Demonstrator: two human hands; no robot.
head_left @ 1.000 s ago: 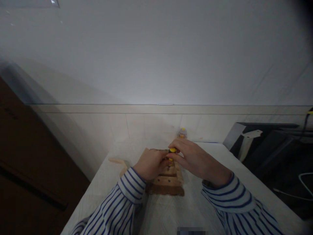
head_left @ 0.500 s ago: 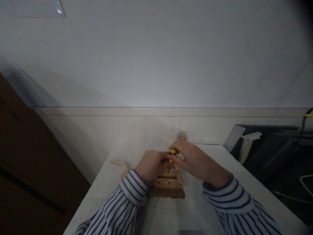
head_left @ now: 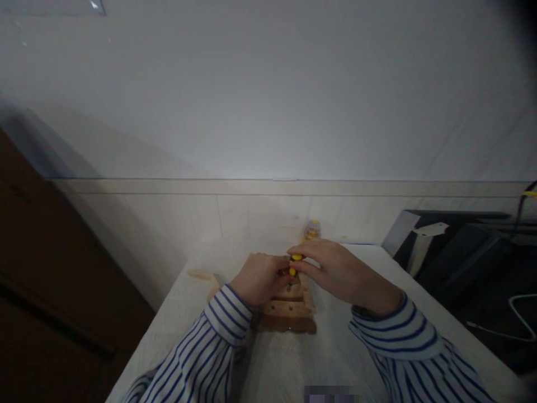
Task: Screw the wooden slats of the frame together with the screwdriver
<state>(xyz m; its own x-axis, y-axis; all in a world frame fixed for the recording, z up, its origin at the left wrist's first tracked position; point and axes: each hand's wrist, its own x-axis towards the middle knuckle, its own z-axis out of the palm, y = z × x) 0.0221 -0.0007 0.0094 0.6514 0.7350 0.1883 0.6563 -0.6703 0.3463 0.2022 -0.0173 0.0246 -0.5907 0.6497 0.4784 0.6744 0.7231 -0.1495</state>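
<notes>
My right hand pinches a small yellow-and-black piece between thumb and fingers; its exact kind is too small to tell. Close against it, my left hand has its fingers bent and pressed together at the upper end of a wooden frame. What those left fingers grip is hidden. The frame is light brown with crosswise slats and dark holes, and lies on the white-covered table under both hands. Its upper part is mostly covered by the hands.
Left of my left hand lies a pale wooden piece. Behind my right hand, a clear bag with yellow bits stands near the wall. Dark equipment and a white cable are on the right, a brown wooden cabinet on the left.
The yellow-and-black piece has turned slightly in my right fingers. Both hands stay almost in place. The whole view has shifted a little, so things appear slightly higher.
</notes>
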